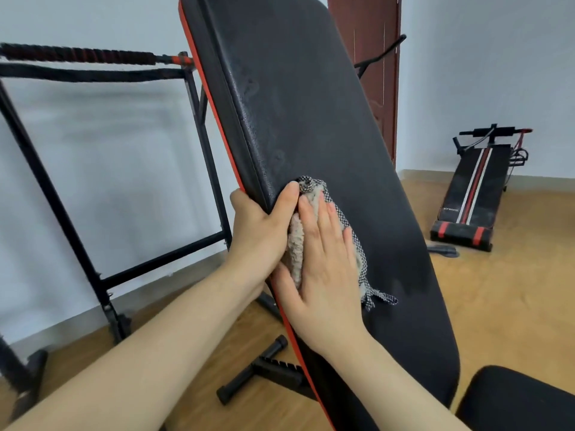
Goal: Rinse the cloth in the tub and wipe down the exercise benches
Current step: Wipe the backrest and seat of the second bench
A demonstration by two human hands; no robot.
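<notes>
- Wiping is under way: the right grip (326, 269) is lying flat, fingers straight and slightly apart, pressing the cloth (295, 247) against the inclined padded surface (311, 104). The cloth is sitting low on the pad, just beside its red-trimmed left edge.
- The left grip (261, 225) is clamping round that edge at 9 o'clock of the cloth. Its thumb is lying on the front face against the cloth and its fingers are wrapping behind, apparently steadying the pad.
- Faint smeared marks are showing at 12 o'clock of the cloth and a darker patch at 3 o'clock, so part of this pad is looking already passed over. How much is clean cannot be told.
- No tub is showing, so the rinsing step cannot be judged directly.
- Probably remaining are the rest of this pad, the seat pad (522, 399) at 5 o'clock, and the second bench (476, 188) lying on the floor (497, 306) at 3 o'clock, well apart.
- Open room is lying up the pad toward 12 o'clock and across toward 3 o'clock.
- A stroke toward 9 o'clock is likely to run straight off the edge into the left grip.
- Beyond that edge a black rack (93, 74) is standing near, and a foot bar (258, 368) is lying on the floor at 6 o'clock.
</notes>
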